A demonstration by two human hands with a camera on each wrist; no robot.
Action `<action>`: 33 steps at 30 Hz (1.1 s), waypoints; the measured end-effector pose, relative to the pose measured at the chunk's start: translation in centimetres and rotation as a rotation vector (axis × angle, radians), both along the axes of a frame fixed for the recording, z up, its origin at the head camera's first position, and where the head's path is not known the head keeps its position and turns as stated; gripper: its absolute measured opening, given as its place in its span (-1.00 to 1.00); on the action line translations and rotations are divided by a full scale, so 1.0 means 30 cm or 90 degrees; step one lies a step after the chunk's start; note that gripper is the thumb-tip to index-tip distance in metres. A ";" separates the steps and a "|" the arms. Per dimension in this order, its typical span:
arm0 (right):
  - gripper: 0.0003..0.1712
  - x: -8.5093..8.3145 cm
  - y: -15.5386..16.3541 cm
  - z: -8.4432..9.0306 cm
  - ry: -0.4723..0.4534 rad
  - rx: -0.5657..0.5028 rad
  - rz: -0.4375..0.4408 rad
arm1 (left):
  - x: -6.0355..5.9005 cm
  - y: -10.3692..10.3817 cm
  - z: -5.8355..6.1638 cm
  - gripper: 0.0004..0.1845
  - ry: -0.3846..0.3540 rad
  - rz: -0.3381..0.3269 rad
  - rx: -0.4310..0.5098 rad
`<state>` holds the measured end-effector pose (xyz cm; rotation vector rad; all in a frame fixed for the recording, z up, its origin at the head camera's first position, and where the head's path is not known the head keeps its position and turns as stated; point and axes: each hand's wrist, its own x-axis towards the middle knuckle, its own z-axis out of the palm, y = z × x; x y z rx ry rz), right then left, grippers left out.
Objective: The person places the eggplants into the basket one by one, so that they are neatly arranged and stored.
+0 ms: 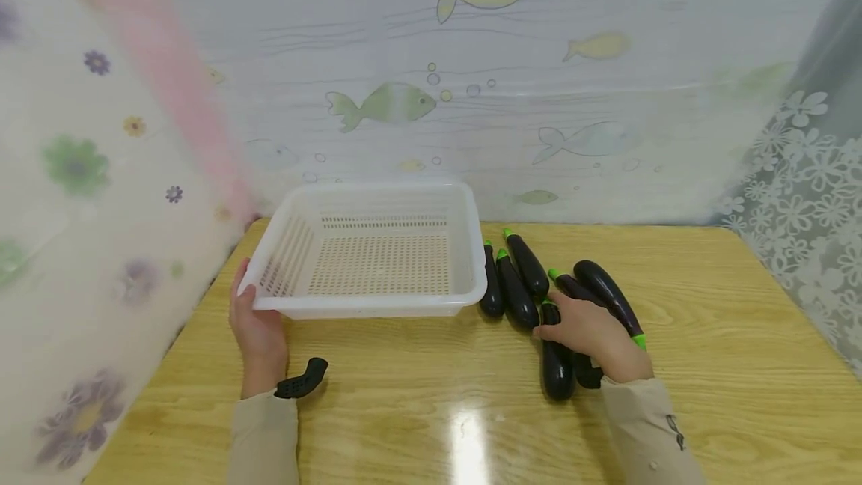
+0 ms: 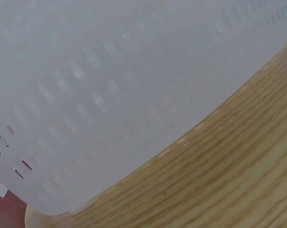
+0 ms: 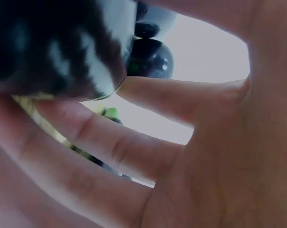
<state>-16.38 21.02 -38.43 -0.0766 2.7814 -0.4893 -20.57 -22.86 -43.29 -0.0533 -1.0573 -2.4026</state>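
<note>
My left hand grips the front left corner of a white plastic basket, with the thumb over the rim. Close up in the left wrist view, the slotted basket wall fills most of the picture, and a bit of the hand shows at lower left. My right hand holds the green-stemmed end of a dark eggplant, thumb on its left side. In the right wrist view, a glossy eggplant lies against the fingers. The hand partly hides the eggplants beneath it.
More eggplants lie between the basket's right side and the right hand, and another eggplant lies beyond it. All are on a wood-grain table. A curtain printed with fish hangs behind the table.
</note>
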 end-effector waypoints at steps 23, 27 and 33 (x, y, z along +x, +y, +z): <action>-0.24 -0.041 0.040 0.076 0.128 -0.186 -0.072 | -0.004 -0.015 -0.001 -0.52 -0.026 -0.015 0.013; -0.25 -0.064 0.016 0.100 0.149 -0.236 -0.081 | -0.004 -0.007 -0.001 -0.52 -0.030 -0.022 0.014; -0.27 -0.106 -0.061 0.114 0.155 -0.321 -0.107 | -0.001 -0.002 0.005 -0.51 -0.024 -0.029 0.017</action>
